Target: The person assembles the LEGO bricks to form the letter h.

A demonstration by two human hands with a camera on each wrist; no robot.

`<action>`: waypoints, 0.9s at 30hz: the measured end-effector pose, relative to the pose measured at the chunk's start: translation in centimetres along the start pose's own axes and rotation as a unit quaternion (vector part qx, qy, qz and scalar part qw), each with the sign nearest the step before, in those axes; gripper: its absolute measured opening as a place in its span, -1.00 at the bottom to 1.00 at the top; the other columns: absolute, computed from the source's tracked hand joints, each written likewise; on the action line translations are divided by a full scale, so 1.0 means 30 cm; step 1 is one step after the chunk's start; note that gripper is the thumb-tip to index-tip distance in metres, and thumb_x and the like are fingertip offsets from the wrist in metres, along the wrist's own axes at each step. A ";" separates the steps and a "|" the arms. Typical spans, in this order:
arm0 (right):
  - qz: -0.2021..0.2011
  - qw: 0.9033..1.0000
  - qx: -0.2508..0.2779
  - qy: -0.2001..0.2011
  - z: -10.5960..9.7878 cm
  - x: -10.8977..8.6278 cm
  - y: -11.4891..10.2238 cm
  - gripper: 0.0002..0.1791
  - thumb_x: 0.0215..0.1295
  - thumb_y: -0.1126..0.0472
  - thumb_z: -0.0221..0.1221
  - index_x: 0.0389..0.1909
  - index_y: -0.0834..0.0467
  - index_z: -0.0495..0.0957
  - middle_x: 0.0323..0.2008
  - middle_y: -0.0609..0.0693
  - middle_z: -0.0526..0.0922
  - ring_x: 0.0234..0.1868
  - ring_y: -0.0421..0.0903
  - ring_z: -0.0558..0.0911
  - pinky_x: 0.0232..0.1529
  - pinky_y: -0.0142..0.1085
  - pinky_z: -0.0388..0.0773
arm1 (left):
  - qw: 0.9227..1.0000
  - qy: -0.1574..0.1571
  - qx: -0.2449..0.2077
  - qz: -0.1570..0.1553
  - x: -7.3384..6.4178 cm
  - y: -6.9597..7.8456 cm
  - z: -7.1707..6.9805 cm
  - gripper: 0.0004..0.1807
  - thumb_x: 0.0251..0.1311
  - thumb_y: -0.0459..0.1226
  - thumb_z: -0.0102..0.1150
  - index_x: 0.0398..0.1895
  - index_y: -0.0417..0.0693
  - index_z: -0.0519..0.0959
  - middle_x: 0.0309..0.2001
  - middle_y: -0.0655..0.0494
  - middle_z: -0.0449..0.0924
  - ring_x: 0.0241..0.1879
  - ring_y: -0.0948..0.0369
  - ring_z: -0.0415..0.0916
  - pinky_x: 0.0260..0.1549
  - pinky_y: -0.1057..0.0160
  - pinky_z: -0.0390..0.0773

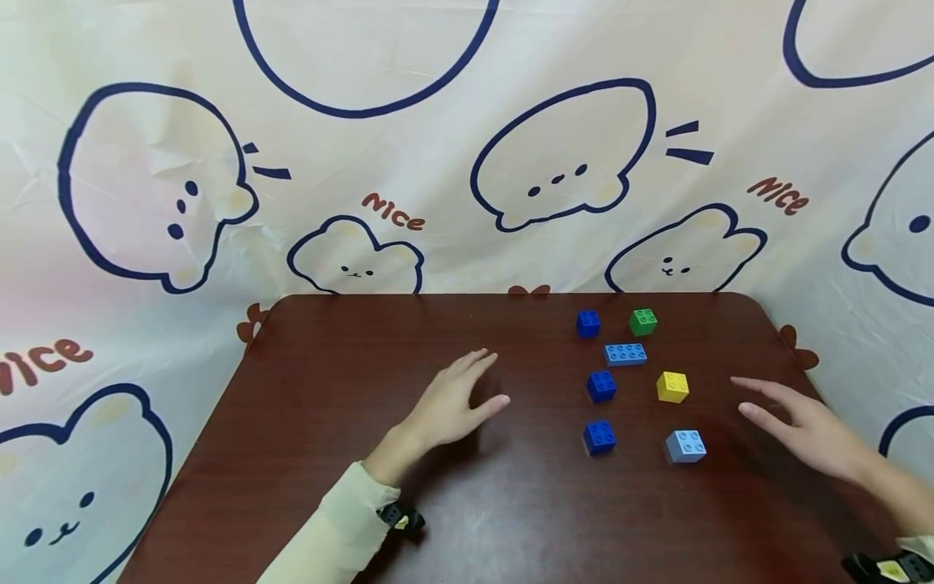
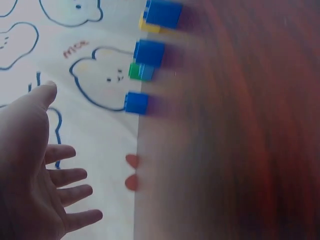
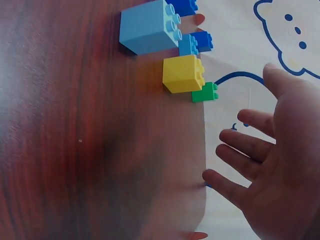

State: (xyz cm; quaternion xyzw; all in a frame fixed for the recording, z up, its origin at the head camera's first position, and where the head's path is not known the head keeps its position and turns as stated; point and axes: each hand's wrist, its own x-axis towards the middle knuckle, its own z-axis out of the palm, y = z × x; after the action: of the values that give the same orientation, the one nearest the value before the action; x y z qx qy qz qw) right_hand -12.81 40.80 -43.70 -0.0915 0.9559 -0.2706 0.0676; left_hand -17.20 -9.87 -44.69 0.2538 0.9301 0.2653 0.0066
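My left hand (image 1: 450, 403) hovers over the table left of the toy bricks, fingers extended and thumb spread, holding nothing. On the right side, my right hand (image 1: 810, 426) is held with straight fingers, apart from the nearby yellow brick (image 1: 672, 388) and light blue brick (image 1: 686, 447). Three dark blue bricks stand in a rough column: a far one (image 1: 588, 324), a middle one (image 1: 601, 387) and a near one (image 1: 599, 438). A long blue brick (image 1: 625, 354) lies between the far and middle ones. At the back stands a green brick (image 1: 643, 322).
The bricks stand on a dark brown wooden table (image 1: 306, 389) with rounded far corners. Behind it and along both sides hangs a pale cloth (image 1: 452, 162) printed with cartoon bears. Black devices are strapped to both wrists, the left one (image 1: 401, 517) below a pale sleeve.
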 end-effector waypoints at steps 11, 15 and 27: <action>-0.001 0.998 0.057 -0.006 0.099 -0.032 0.001 -0.44 0.46 0.03 0.24 0.38 0.14 0.42 0.29 0.27 0.50 0.06 -0.26 0.52 0.03 0.06 0.58 | 0.995 -0.046 -0.073 0.044 0.022 0.129 0.125 -0.17 0.34 0.19 0.19 0.55 0.01 0.27 0.52 -0.04 0.23 0.49 0.08 0.20 0.36 -0.08 0.34; -0.011 0.994 0.103 -0.018 0.137 -0.036 0.005 -0.41 0.44 0.11 0.27 0.39 0.22 0.39 0.29 0.32 0.48 -0.10 -0.35 0.64 -0.19 -0.40 0.62 | 0.993 -0.055 -0.090 0.054 0.035 0.181 0.182 -0.18 0.33 0.15 0.24 0.53 -0.01 0.29 0.50 -0.01 0.27 0.47 0.13 0.22 0.34 0.00 0.37; -0.038 0.985 0.170 -0.012 0.211 -0.029 -0.007 -0.42 0.40 0.18 0.30 0.37 0.23 0.42 0.18 -0.35 0.48 -0.18 -0.19 0.71 -0.19 -0.41 0.63 | 0.983 -0.036 -0.165 0.072 0.071 0.268 0.324 -0.29 0.25 -0.01 0.41 0.38 -0.13 0.44 0.30 0.08 0.48 0.31 0.25 0.39 0.28 0.31 0.39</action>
State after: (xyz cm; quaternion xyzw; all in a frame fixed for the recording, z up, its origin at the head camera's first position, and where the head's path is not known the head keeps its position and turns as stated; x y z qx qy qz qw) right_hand -10.82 37.61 -48.87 -0.1184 0.8909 -0.4304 0.0832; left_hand -13.87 1.78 -48.79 0.3245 0.8522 0.4057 0.0624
